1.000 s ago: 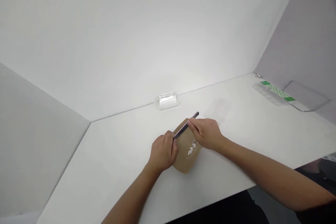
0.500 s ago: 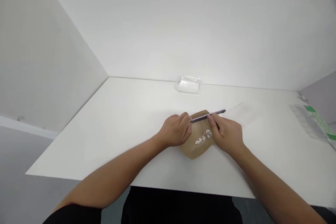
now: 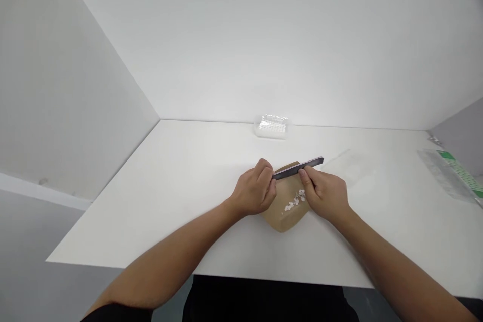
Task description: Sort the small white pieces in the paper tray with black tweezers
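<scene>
My right hand [image 3: 325,193] is closed, with its thumb and fingers on a thin, flat, dark strip that looks like a nail file [image 3: 292,171]. The file's far end sticks out past the knuckles, tilted up to the right. Closed around the file's other end is my left hand [image 3: 255,188]; whether a smaller piece is also in its fingers is hidden. Under both hands lies a tan, shallow tray-like piece [image 3: 281,223] on the white table. Several small white bits [image 3: 291,206] are scattered in a line on it.
A clear plastic pack [image 3: 271,127] with shiny contents lies near the back wall. To the right of my right hand is a sheer plastic bag or film [image 3: 349,166]. A clear bag with a green printed strip [image 3: 458,173] lies at the right side. Walls enclose the table [image 3: 169,171].
The file has turned slightly, so more of its dark flat face shows. Both hands keep their hold. The whole view has shifted a little.
</scene>
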Action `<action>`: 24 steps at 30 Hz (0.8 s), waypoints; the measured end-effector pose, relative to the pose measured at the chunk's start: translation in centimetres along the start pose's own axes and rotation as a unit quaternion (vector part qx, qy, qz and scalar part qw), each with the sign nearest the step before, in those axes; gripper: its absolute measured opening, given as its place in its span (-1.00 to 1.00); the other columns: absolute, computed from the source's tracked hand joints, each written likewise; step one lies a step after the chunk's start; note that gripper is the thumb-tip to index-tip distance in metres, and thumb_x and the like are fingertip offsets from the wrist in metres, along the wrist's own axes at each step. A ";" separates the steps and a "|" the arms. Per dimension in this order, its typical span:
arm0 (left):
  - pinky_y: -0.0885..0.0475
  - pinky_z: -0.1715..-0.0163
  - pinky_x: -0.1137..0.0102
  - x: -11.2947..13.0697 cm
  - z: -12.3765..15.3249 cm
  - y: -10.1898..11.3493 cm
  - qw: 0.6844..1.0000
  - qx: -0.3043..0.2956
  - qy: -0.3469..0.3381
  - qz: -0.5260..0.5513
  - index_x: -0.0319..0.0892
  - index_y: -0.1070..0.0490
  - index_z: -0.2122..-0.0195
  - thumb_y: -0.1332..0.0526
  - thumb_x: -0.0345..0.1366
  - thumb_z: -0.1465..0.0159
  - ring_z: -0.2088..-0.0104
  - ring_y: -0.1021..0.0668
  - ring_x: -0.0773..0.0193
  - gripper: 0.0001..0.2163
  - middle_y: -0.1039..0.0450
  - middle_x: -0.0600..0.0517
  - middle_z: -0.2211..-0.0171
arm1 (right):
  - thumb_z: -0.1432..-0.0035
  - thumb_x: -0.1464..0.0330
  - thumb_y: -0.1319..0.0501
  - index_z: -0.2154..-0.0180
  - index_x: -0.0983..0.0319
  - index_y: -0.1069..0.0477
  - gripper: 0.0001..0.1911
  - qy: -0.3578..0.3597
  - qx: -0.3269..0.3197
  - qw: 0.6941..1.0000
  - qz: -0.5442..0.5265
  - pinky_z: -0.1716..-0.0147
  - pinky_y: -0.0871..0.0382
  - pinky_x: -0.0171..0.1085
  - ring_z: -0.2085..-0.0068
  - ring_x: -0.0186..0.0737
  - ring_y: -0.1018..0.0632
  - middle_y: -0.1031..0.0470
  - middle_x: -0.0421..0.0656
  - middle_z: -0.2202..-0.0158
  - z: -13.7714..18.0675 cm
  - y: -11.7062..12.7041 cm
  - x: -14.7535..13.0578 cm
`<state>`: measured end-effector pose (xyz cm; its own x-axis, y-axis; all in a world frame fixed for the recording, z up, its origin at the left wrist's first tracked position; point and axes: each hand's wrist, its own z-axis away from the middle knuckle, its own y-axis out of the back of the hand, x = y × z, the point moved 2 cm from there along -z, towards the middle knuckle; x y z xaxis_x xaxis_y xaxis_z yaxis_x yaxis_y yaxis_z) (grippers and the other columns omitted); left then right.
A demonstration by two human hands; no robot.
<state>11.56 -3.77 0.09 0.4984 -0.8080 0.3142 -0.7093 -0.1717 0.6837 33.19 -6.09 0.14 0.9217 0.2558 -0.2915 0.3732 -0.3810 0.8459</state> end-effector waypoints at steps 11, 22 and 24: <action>-0.31 0.52 0.41 -0.4 0.0 -0.1 1.000 0.014 -0.007 -0.005 -0.10 -0.20 0.33 -0.15 -0.34 -0.29 0.44 -0.39 0.33 -0.90 -0.36 -0.02 0.24 | -0.48 0.20 0.06 0.44 0.20 -0.24 -0.57 0.026 -0.041 0.999 -0.021 0.50 0.10 -0.28 0.56 -0.36 -0.28 -0.36 -0.25 0.57 0.6 -0.4 -1.5; -0.35 0.49 0.46 -0.5 -0.2 -0.4 0.992 0.036 -0.063 -0.100 -0.11 -0.21 0.31 -0.25 -0.28 -0.35 0.42 -0.45 0.36 -0.81 -0.39 0.02 0.28 | -0.47 0.25 0.02 0.46 0.22 -0.29 -0.58 0.043 -0.018 0.998 -0.042 0.49 0.14 -0.24 0.56 -0.37 -0.28 -0.40 -0.25 0.59 1.3 -0.6 -3.3; -0.34 0.49 0.46 -0.4 -0.2 -0.4 0.992 0.033 -0.061 -0.107 -0.11 -0.20 0.31 -0.25 -0.27 -0.36 0.42 -0.45 0.36 -0.80 -0.39 0.03 0.28 | -0.47 0.23 0.01 0.47 0.22 -0.29 -0.57 0.027 -0.002 0.999 -0.028 0.49 0.16 -0.24 0.57 -0.38 -0.26 -0.40 -0.24 0.59 1.4 -0.6 -3.5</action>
<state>11.74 -3.23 -0.13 0.5795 -0.8109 0.0816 -0.6267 -0.3794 0.6807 29.85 -7.98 0.04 0.8926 0.3246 -0.3129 0.4227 -0.3610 0.8313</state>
